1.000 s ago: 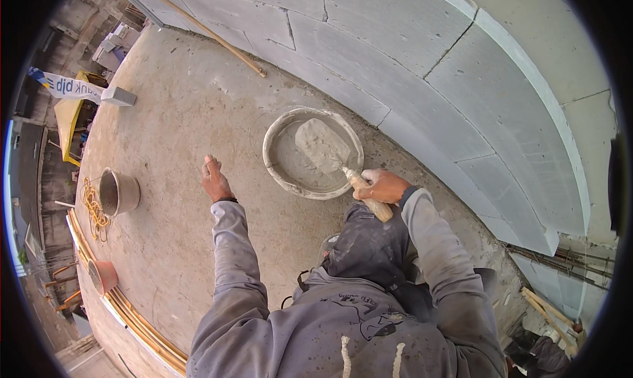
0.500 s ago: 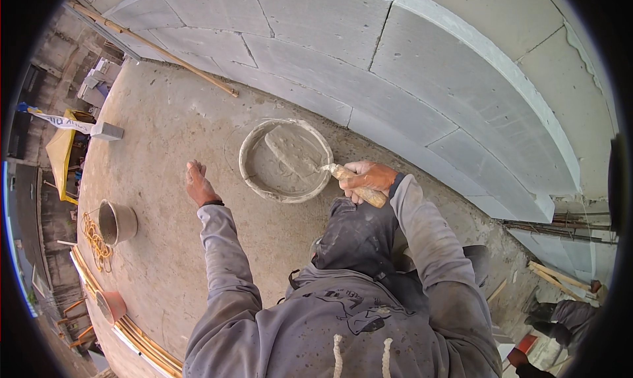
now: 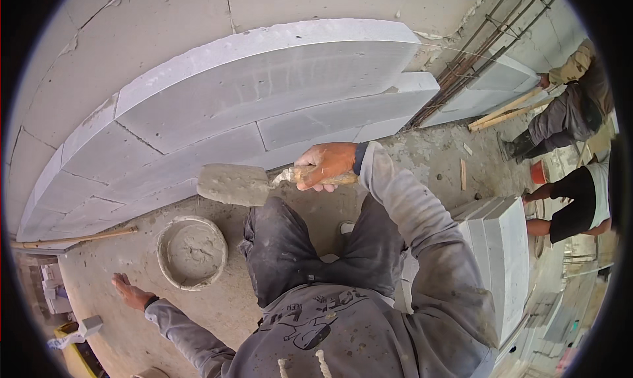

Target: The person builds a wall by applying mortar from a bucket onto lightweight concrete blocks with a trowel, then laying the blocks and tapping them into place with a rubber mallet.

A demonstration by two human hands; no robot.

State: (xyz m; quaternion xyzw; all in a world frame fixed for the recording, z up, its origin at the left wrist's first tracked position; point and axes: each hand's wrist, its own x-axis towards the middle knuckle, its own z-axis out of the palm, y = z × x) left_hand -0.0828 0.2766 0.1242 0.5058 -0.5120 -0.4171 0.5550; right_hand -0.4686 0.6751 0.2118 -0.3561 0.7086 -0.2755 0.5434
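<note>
Pale block wall (image 3: 283, 81) stands along the edge of the concrete floor (image 3: 211, 305). Round tub (image 3: 191, 286), containing mortar (image 3: 196, 249), sits near that edge. Trowel (image 3: 285, 175): raised off the floor, right of tub, blade mortar-coated. Right hand (image 3: 328, 166): fingers wrapped round trowel handle. Left hand (image 3: 132, 292): fingers extended, holding nothing, beside tub.

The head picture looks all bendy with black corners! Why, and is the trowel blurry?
Head view: the fisheye lens likely bends the pale grey block wall into an arc and leaves the corners black; head view: the flat grey mortar-covered trowel looks fairly clear, in soft light without hard shadows.
</note>
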